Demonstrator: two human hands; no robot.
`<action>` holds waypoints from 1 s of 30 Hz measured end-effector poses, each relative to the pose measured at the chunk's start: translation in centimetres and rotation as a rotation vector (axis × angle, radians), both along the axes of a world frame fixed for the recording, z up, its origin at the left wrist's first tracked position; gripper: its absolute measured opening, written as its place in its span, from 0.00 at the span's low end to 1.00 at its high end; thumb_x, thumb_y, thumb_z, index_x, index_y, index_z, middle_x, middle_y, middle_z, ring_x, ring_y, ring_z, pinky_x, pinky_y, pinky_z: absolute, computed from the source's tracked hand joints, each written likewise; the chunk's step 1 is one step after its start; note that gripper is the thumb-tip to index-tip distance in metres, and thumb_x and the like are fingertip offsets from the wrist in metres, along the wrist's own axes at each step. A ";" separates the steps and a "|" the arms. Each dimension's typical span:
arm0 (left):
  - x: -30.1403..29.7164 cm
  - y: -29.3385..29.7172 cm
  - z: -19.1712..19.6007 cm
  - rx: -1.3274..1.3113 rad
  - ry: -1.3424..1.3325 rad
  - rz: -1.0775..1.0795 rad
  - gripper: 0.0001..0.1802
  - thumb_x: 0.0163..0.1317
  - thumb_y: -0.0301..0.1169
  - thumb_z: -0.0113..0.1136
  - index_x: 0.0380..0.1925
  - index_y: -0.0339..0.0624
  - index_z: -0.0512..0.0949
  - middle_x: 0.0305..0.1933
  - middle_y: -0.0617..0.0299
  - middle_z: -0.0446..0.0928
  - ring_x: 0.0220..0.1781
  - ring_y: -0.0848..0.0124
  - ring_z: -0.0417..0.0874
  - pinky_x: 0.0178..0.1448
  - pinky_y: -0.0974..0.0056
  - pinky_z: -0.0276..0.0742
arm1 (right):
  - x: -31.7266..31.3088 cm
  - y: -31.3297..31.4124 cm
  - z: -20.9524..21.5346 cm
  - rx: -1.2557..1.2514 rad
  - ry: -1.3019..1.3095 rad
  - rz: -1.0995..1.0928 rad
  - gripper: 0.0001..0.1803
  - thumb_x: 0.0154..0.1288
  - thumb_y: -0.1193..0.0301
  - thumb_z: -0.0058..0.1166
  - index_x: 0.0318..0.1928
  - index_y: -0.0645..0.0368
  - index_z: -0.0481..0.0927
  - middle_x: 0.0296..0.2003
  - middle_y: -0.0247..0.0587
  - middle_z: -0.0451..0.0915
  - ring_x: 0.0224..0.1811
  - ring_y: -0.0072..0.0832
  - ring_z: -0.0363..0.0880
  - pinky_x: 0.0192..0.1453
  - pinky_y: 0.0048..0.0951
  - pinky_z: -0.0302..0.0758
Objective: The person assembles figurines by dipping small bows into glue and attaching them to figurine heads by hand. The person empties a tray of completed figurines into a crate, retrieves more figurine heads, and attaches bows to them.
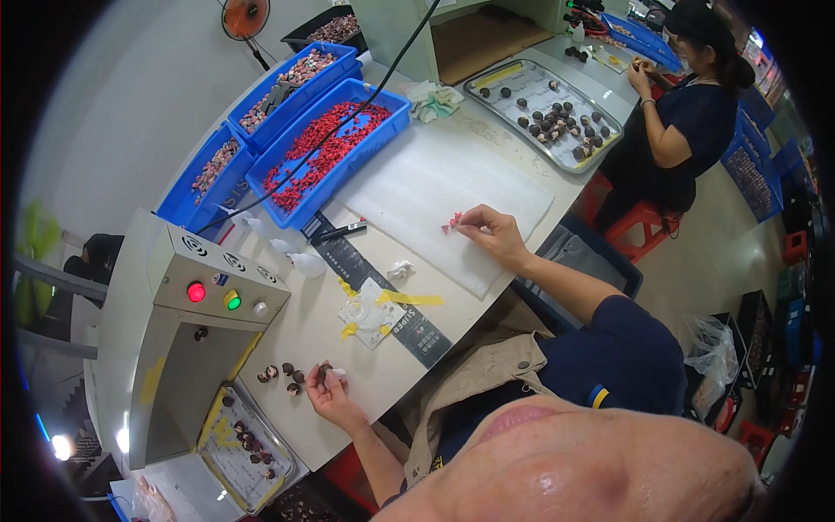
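Observation:
My left hand (335, 400) is closed with a small dark-brown round piece (324, 369) at its fingertips; something white shows beside the fingers. Several similar dark round pieces (288, 369) with pale sides lie on the table close by. Above a white foam sheet (417, 187), my right hand (494, 237) pinches a small cluster of pink-red pieces (451, 223). A blue bin (402, 106) full of like red pieces stands beyond it. Between my hands, a clear round fixture (357, 309) is taped down over a dark ruler-like strip (417, 335).
A cabinet with red and green lit buttons (197, 291) stands at left, a tray of dark pieces (248, 452) at its opening. Another metal tray (557, 91) lies at the far right, near a seated co-worker (696, 122). Small white bottles (306, 264) and crumpled tissue (401, 270) sit on the table.

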State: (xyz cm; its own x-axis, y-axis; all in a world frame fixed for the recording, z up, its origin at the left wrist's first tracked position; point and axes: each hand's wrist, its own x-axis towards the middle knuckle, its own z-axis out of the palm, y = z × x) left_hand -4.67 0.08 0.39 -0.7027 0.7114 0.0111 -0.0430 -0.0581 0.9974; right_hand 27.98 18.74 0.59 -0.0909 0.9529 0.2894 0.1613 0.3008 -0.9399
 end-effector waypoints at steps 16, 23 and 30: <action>0.6 0.4 0.2 0.013 0.052 -0.026 0.15 0.61 0.25 0.55 0.47 0.37 0.69 0.46 0.59 0.76 0.42 0.79 0.76 0.37 0.78 0.70 | 0.3 0.2 0.4 0.022 0.015 0.008 0.07 0.59 0.76 0.57 0.38 0.64 0.77 0.32 0.35 0.80 0.35 0.17 0.75 0.42 0.20 0.71; 0.5 -0.1 0.4 0.017 0.040 -0.029 0.14 0.61 0.25 0.55 0.47 0.38 0.69 0.46 0.60 0.76 0.41 0.78 0.76 0.37 0.78 0.70 | 0.0 -0.3 0.7 0.005 0.011 0.010 0.07 0.59 0.76 0.57 0.38 0.64 0.76 0.32 0.34 0.80 0.34 0.17 0.75 0.42 0.19 0.71; 0.8 -0.3 0.7 0.018 0.043 -0.032 0.14 0.61 0.25 0.55 0.47 0.37 0.69 0.45 0.60 0.76 0.41 0.78 0.76 0.38 0.77 0.70 | 0.2 -0.1 0.1 -0.014 0.136 0.046 0.06 0.59 0.79 0.56 0.39 0.63 0.76 0.34 0.34 0.80 0.38 0.17 0.76 0.47 0.20 0.72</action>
